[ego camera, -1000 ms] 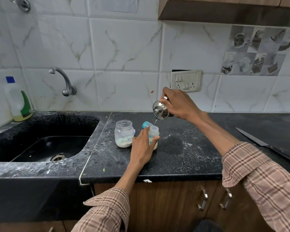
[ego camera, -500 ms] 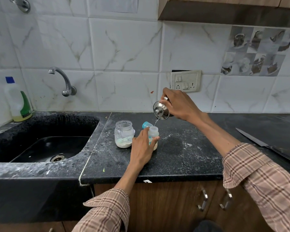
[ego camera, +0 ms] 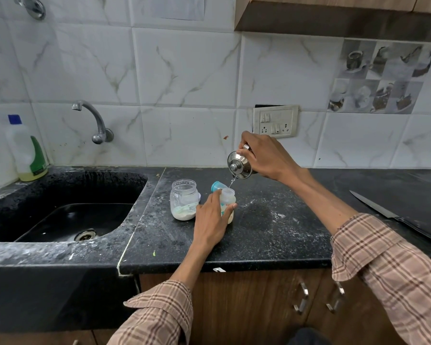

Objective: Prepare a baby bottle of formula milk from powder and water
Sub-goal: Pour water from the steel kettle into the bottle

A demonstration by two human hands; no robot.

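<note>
bottle (ego camera: 228,201): upright on my counter, powder at bottom
kettle (ego camera: 239,168): steel, tilted, water streaming into bottle
jar (ego camera: 184,199): open, powder inside, left of bottle

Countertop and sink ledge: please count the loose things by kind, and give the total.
Containers of plastic: 3 (powder jar, baby bottle, detergent bottle)
Steel vessels: 1 (small kettle, tilted, pouring water into the baby bottle)
Bottle caps: 1 (teal cap)
Knives: 1 (knife)
Total: 6
</note>
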